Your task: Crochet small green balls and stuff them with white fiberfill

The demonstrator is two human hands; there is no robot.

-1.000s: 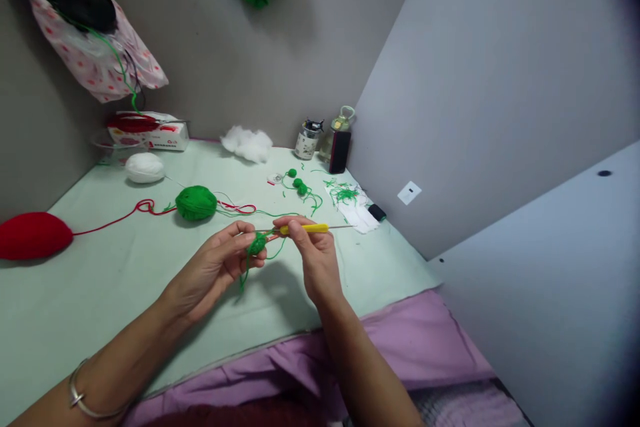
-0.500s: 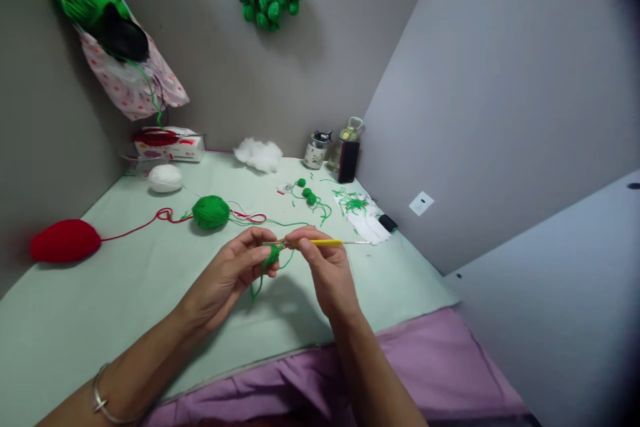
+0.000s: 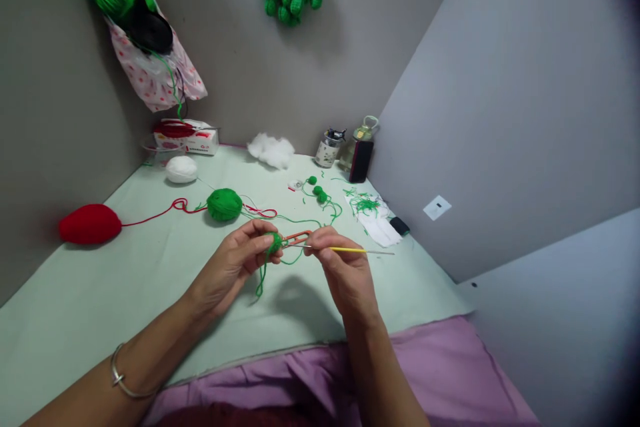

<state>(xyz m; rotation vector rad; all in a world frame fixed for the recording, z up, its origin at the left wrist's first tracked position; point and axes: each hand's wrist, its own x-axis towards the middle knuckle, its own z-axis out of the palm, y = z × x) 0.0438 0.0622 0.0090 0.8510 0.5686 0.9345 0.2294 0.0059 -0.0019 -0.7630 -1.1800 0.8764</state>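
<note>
Between the fingertips of my left hand [image 3: 245, 252] is a small green crocheted piece [image 3: 274, 242], with a loose green tail hanging below it. My right hand [image 3: 346, 267] grips a crochet hook [image 3: 347, 250] with a yellow middle and thin metal ends; one end points toward the green piece. An orange pin-like stitch marker [image 3: 299, 237] spans the gap from the piece to my right fingertips. Whether the right fingers also pinch the marker is hard to tell. A green yarn ball [image 3: 225, 205] lies beyond my left hand, and a strand of yarn runs from it toward the right.
Left are red yarn [image 3: 91, 224], white yarn [image 3: 181, 169] and a box [image 3: 200, 140]. Stuffing [image 3: 271, 151], a tin [image 3: 327, 149] and a phone [image 3: 361, 161] stand at the back. Small green balls [image 3: 320, 193] and yarn scraps [image 3: 364, 203] lie right. A bag [image 3: 155, 73] hangs at left.
My right hand has drawn away from my left, and the hook has come back with it. The orange stitch marker now shows plainly between them. The whole view has shifted somewhat.
</note>
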